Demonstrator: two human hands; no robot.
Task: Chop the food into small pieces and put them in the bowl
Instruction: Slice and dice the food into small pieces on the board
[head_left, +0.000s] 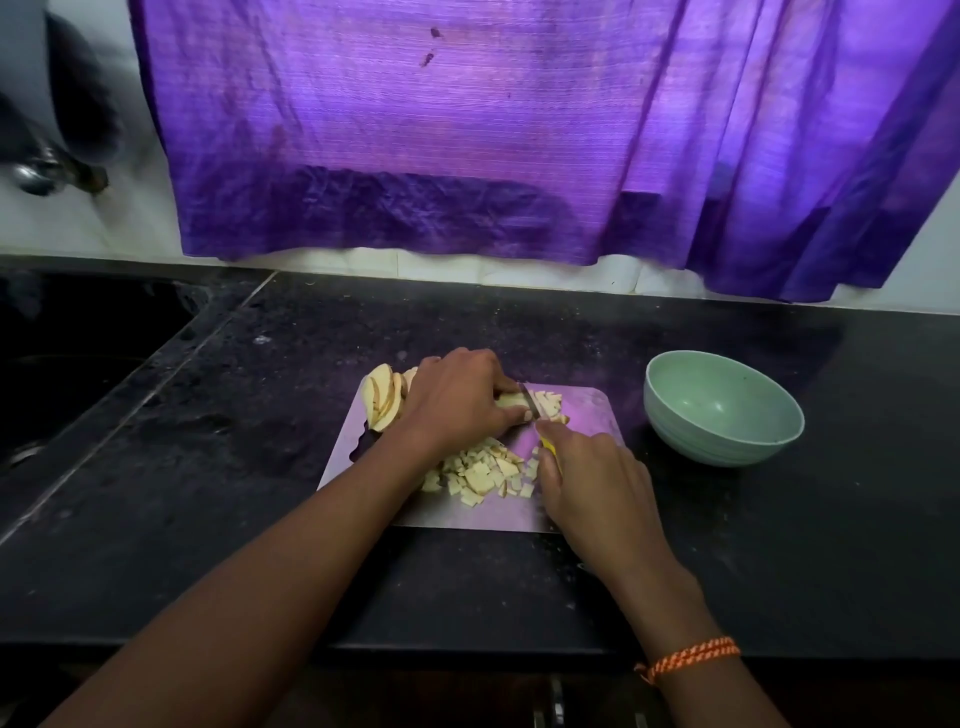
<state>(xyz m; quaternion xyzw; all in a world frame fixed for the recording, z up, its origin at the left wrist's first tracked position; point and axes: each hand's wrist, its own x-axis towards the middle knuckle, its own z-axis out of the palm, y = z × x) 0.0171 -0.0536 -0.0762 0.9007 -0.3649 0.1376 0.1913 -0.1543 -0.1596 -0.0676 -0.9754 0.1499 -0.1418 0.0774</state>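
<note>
A steel cutting board (587, 415) lies on the black counter. My left hand (457, 400) curls over a stack of pale potato slices (508, 400) and holds it down on the board. My right hand (592, 483) grips a yellow-handled knife (531, 401), whose blade stands against the stack beside my left fingertips. Uncut slices (383, 397) fan out at the board's far left corner. A heap of small cut pieces (480, 473) lies between my hands, and more pieces (550, 402) lie just past the blade. A pale green bowl (722, 408) stands to the right of the board with nothing in it.
A dark sink (78, 353) is sunk into the counter at the left. A purple curtain (519, 130) hangs over the back wall. A metal tap (36, 174) shows at the upper left. The black counter (779, 545) runs to the front edge.
</note>
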